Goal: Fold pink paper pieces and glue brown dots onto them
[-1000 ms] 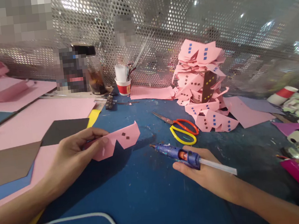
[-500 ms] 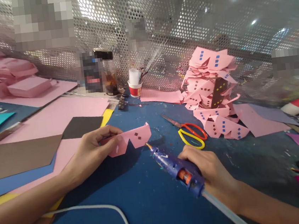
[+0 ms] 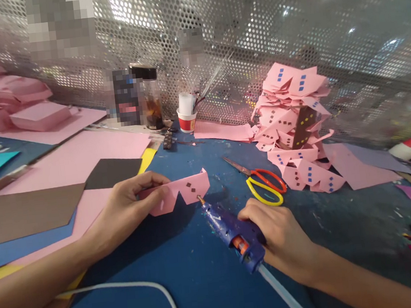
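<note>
Pinched between the thumb and fingers of my left hand [image 3: 139, 200] is a pink paper cutout [image 3: 183, 193] with a notch in its lower edge and small dark squares stuck near its right end. My right hand [image 3: 272, 228] grips a blue glue gun [image 3: 232, 232], a clear glue stick [image 3: 284, 292] trailing from its back. The gun's metal nozzle points at the cutout's lower right edge; whether they touch I cannot tell. Scissors [image 3: 263, 184] with red and yellow handles lie beyond my right hand.
A tall pile of pink paper pieces [image 3: 290, 120] stands at the back right. Coloured sheets [image 3: 59, 164] cover the left side. Behind are a lidded jar [image 3: 152, 101] and a red-and-white cup [image 3: 187, 121]. A white cable [image 3: 138, 283] curves across the blue table [image 3: 205, 291] in front.
My right hand has shifted the glue gun slightly left, its nozzle now further along the cutout's lower edge. My left hand and the cutout are nearly still.
</note>
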Demonstrator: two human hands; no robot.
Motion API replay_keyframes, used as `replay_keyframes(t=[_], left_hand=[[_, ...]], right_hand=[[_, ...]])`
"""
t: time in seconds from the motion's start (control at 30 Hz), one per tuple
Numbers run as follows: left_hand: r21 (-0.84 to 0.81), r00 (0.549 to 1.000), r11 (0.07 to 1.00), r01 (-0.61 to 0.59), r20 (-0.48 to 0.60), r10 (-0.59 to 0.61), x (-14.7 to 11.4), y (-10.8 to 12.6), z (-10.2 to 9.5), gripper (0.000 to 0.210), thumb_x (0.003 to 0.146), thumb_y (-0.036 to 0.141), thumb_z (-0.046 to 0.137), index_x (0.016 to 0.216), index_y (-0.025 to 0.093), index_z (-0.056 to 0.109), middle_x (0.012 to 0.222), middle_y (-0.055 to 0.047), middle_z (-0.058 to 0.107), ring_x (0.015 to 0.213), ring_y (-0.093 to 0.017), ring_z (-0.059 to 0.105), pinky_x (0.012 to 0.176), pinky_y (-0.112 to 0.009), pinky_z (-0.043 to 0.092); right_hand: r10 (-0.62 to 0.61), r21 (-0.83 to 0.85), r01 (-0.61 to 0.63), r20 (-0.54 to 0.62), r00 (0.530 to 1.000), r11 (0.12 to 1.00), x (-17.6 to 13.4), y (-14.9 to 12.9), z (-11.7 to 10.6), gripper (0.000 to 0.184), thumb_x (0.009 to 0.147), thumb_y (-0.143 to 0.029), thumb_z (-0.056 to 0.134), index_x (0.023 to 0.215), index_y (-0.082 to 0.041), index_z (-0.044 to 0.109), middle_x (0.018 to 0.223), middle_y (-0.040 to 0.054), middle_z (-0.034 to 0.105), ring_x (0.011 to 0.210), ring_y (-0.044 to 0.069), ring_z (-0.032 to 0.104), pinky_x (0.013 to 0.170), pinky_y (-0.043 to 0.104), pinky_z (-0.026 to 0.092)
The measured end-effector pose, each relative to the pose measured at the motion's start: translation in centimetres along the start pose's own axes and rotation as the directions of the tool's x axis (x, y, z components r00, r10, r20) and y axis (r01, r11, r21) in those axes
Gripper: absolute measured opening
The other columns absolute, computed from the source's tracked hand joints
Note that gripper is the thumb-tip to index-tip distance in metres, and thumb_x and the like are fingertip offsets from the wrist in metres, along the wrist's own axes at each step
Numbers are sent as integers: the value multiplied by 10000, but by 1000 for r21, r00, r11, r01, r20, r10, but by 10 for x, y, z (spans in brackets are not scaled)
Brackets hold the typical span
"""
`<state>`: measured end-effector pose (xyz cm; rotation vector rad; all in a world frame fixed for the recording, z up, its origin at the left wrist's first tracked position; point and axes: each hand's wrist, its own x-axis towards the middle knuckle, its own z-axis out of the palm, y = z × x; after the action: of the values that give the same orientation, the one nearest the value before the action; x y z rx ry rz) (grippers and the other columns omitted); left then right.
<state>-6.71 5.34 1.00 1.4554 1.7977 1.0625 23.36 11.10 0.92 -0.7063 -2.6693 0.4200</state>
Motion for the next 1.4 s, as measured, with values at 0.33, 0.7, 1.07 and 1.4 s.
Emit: replay_keyframes(t=[0.33, 0.7, 1.07, 1.4], left_hand=[[-26, 1000, 1000, -3, 8, 3, 1, 4, 0, 169, 845, 301, 568, 939, 193, 658, 783, 20, 661, 693, -130, 554, 610, -216, 410], [-20, 1000, 1000, -15, 6, 15, 0, 6, 0, 188, 831, 306, 569, 933, 186, 671, 766, 11, 668, 663, -123, 548, 590, -209, 422], [-28, 1000, 1000, 6, 13, -5, -1, 9, 1, 182, 843, 334, 587, 917, 186, 663, 791, 17, 655, 713, -134, 577, 617, -209, 438], [-15, 1000, 1000, -9, 21, 10, 0, 6, 0, 164, 857, 323, 580, 934, 208, 668, 835, 24, 665, 739, -120, 573, 642, -199, 443]], right_hand=[[-9, -32, 9, 14, 1000, 999, 2, -2, -1, 70, 881, -222, 555, 936, -184, 535, 870, 22, 564, 731, 150, 528, 641, 272, 350], [-32, -55, 33, 26, 999, 998, 4, -3, -2, 102, 917, -267, 526, 958, -174, 540, 875, 30, 557, 743, 165, 531, 642, 290, 348], [-30, -99, 33, 31, 999, 995, 4, -1, 0, 107, 922, -283, 533, 945, -179, 539, 886, 36, 574, 752, 171, 542, 643, 293, 351], [-8, -84, 12, 46, 999, 996, 2, 0, 2, 115, 912, -279, 568, 964, -185, 526, 907, 25, 556, 776, 169, 531, 665, 297, 339]])
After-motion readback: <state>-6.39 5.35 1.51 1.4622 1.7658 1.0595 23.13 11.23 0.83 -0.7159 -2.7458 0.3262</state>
